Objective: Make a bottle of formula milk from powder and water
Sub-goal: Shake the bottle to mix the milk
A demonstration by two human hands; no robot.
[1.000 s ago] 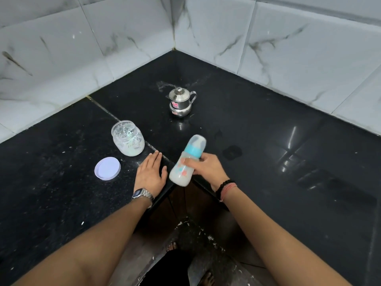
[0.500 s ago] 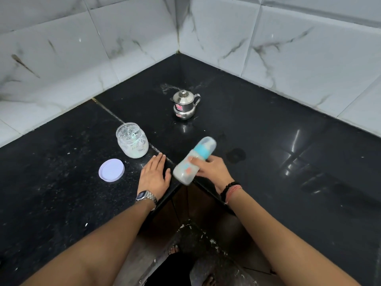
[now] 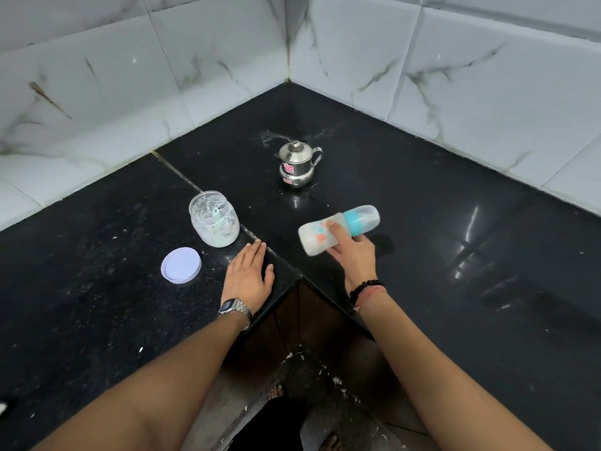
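Now your right hand [image 3: 353, 255] has its fingers curled round the bottle [image 3: 336, 232], which lies nearly level above the counter [image 3: 422, 255] (teal cap toward two o'clock, milky liquid inside). Your left hand [image 3: 247, 276] rests flat, fingers straight. At its eleven o'clock stands the open jar [image 3: 214, 219]; at nine, its lid [image 3: 181, 265]. The steel pot [image 3: 296, 164] sits at twelve.

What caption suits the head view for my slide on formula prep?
Right hand tilts capped baby bottle sideways; left hand rests flat on counter.
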